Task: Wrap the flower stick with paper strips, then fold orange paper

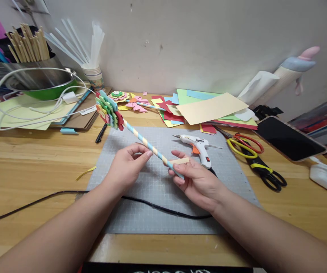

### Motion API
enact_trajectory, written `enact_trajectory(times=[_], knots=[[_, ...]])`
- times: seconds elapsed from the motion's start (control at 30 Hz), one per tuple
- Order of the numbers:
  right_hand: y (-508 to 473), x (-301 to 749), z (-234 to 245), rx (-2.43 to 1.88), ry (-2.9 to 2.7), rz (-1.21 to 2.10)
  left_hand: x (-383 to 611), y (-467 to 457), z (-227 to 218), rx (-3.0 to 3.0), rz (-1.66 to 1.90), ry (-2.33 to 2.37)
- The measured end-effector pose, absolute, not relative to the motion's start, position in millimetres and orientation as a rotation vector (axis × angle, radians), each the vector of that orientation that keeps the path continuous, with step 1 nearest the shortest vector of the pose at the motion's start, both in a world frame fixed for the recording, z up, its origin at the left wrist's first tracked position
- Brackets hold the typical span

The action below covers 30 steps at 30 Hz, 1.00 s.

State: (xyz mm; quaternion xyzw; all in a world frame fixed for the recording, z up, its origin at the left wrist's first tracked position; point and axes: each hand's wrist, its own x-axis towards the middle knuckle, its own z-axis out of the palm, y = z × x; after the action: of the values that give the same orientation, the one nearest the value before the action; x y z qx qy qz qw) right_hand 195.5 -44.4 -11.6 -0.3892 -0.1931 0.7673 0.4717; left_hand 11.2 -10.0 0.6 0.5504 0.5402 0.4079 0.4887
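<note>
Left hand (129, 165): thumb and forefinger brought together on the striped stem (136, 132) near its middle; how firmly they pinch, I cannot tell. Right hand (197, 178): fingers curled about the stem's lower end, thumb pressing a cream paper strip (182, 161) against it; the strip's free end sticks out past my thumb.

Stem is wrapped in blue and cream spirals, held tilted in the air above the grey cutting mat (152, 185), the layered paper flower (109, 110) at its upper left end.

On the mat beyond my right hand: white glue gun (199, 144), orange trigger, lying on its side, nozzle to the left. Black cord (163, 207) crosses the mat below my hands and runs off left over the wooden desk (38, 159).

Left of the mat: yellow scrap (86, 173); black pen (101, 133) near the upper corner. Right: black scissors (273, 179) beside a red-and-yellow-handled pair (243, 147), then a dark-screened phone (291, 136).

Along the wall: coloured paper sheets (211, 108); at far left, a paper cup (95, 77) of translucent sticks (96, 45).
</note>
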Motion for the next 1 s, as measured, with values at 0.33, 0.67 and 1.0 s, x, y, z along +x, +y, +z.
enact_trajectory(times=[0.33,0.67,1.0], knots=[[-40.1,200.5,-6.9,-0.907,-0.413,1.874,8.7,-7.9,-7.2,1.364,1.029,1.298],[-46.0,193.0,-12.6,-0.940,-0.503,1.887,13.3,-10.8,-2.6,1.302,0.933,1.278],[-43.3,195.1,-12.7,-0.982,-0.439,1.898,9.4,-7.9,-5.9,1.257,1.045,1.303]])
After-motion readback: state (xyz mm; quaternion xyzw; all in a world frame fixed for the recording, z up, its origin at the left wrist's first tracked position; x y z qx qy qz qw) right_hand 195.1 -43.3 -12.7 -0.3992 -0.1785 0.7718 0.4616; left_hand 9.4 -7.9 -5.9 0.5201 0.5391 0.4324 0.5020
